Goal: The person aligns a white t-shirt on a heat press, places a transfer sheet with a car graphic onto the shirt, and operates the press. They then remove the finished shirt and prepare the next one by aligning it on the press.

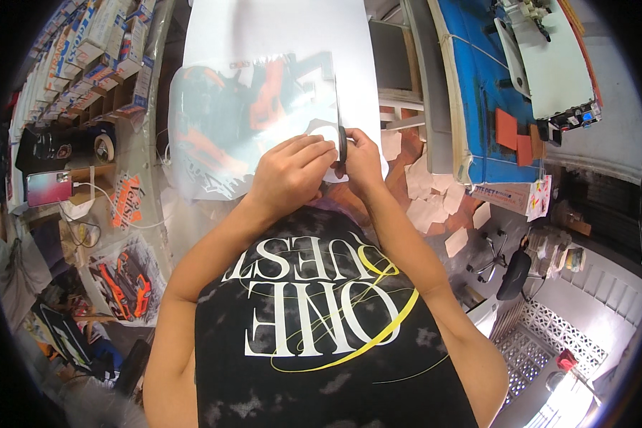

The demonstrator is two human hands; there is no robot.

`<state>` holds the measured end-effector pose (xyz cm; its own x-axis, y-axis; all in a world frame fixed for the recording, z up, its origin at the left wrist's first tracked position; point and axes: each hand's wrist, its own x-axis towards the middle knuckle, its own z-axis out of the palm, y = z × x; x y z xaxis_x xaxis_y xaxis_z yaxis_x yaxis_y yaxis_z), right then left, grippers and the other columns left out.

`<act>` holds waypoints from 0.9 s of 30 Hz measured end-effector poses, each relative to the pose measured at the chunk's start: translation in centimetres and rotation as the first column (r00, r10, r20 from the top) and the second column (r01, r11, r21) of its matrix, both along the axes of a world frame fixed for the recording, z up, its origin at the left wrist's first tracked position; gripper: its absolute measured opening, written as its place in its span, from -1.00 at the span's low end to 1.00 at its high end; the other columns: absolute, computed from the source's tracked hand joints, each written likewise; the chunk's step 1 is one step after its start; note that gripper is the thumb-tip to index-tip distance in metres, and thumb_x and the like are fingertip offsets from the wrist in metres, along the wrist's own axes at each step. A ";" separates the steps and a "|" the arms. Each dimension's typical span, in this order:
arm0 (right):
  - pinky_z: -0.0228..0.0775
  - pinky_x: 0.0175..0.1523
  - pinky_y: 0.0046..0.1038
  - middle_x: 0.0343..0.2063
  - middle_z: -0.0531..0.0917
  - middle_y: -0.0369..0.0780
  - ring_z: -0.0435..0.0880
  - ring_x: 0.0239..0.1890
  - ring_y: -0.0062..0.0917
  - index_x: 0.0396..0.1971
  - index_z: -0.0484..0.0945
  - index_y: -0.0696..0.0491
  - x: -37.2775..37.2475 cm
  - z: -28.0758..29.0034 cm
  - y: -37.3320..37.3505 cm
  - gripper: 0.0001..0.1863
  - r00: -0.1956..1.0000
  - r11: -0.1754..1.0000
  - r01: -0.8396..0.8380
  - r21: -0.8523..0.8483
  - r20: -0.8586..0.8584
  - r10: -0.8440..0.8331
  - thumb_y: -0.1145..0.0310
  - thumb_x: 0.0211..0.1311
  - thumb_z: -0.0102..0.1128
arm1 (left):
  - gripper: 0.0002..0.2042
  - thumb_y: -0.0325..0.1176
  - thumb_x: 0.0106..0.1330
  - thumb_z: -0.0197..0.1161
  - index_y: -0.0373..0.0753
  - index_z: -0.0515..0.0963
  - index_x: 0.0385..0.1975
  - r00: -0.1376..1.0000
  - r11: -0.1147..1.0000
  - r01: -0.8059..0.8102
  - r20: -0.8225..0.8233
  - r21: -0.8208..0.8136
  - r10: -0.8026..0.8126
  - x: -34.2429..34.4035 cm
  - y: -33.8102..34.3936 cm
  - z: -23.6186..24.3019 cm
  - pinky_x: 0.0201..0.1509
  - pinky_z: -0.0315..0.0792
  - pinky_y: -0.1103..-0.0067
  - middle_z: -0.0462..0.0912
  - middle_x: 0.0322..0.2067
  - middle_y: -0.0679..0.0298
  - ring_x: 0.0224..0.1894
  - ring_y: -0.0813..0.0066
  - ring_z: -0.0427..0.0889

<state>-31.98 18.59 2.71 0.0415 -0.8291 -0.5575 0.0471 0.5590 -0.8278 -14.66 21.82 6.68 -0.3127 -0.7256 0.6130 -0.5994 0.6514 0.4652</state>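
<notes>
A large translucent film sheet with a printed orange and dark design lies on the white table in front of me. My right hand is closed around black-handled scissors. Their thin dark blades point away from me, along the right side of the print. My left hand lies just left of the scissors, its fingers together and curled over the sheet's near right part. The left thumb is mostly hidden, and so is the exact grip on the film.
At the left stand stacked long cartons, with a pink phone on a white cable below them. A blue-covered table bearing a machine is on the right. Paper pieces litter the floor near a wheeled chair base.
</notes>
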 end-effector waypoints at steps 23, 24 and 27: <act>0.23 -0.65 -0.55 -0.57 0.58 -0.28 0.53 -0.63 -0.63 -0.07 0.55 0.21 -0.1 -0.2 -4.3 -0.72 0.999 0.998 -0.039 -0.042 -0.020 0.039 0.31 0.40 0.25 | -0.71 -0.47 0.12 0.40 -0.28 0.66 -0.12 0.998 0.987 0.054 -0.027 0.154 -0.050 1.0 2.5 0.9 0.21 0.53 0.24 0.71 -0.05 0.14 0.07 0.12 0.67; 0.24 -0.65 -0.55 -0.57 0.58 -0.28 0.53 -0.64 -0.63 -0.06 0.55 0.20 -0.1 -0.3 -4.4 -0.69 0.997 0.997 -0.055 -0.050 -0.053 0.053 0.28 0.40 0.27 | -0.66 -0.43 0.13 0.43 -0.27 0.64 -0.06 0.998 0.971 0.064 -0.036 0.229 -0.058 1.1 2.7 0.6 0.27 0.48 0.20 0.69 0.00 0.13 0.12 0.09 0.64; 0.29 -0.63 -0.55 -0.56 0.56 -0.31 0.54 -0.60 -0.63 -0.05 0.57 0.14 -0.1 -0.2 -4.4 -0.69 0.988 0.997 -0.077 -0.013 -0.132 0.074 0.25 0.39 0.31 | -0.42 -0.04 0.26 0.40 -0.24 0.50 0.20 0.987 0.874 -0.153 0.110 0.462 0.115 1.8 2.7 -0.8 0.45 0.11 -0.11 0.45 0.28 0.02 0.37 -0.06 0.34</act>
<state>-32.03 14.18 2.54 0.0317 -0.8366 -0.5469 -0.1045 0.5414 -0.8343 -12.87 24.53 5.84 -0.2235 -0.9598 0.1700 -0.7114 0.2799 0.6446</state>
